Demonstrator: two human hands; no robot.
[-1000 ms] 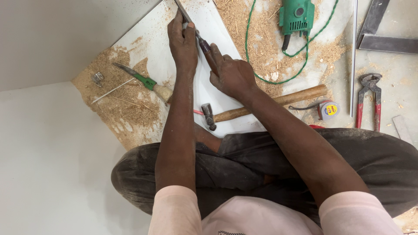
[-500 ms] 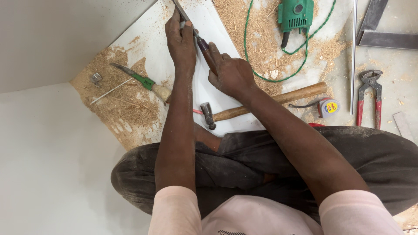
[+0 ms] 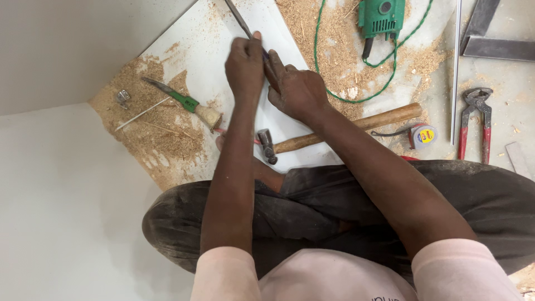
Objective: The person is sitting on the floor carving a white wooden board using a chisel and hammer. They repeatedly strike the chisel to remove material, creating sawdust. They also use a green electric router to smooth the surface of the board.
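Both hands work a long, slim grey metal tool [image 3: 241, 19] against the white laminated board [image 3: 189, 61] that lies slanted on the floor. The left hand [image 3: 245, 64] is closed round the tool's shaft, thumb up along it; the right hand [image 3: 295, 89] is clenched just behind, where the tool is hidden under its fingers. Against the pictures from a moment ago, the hands sit in nearly the same spot on the board, so the stroke is short and the tool has barely travelled. Below the hands on the board lies a wooden-handled hammer [image 3: 340, 127]. Left of the hands, a green-handled chisel [image 3: 181, 100] rests in sawdust [image 3: 150, 134]. Right of the board sit a green power tool [image 3: 380, 17] and red-handled pincers [image 3: 473, 120].
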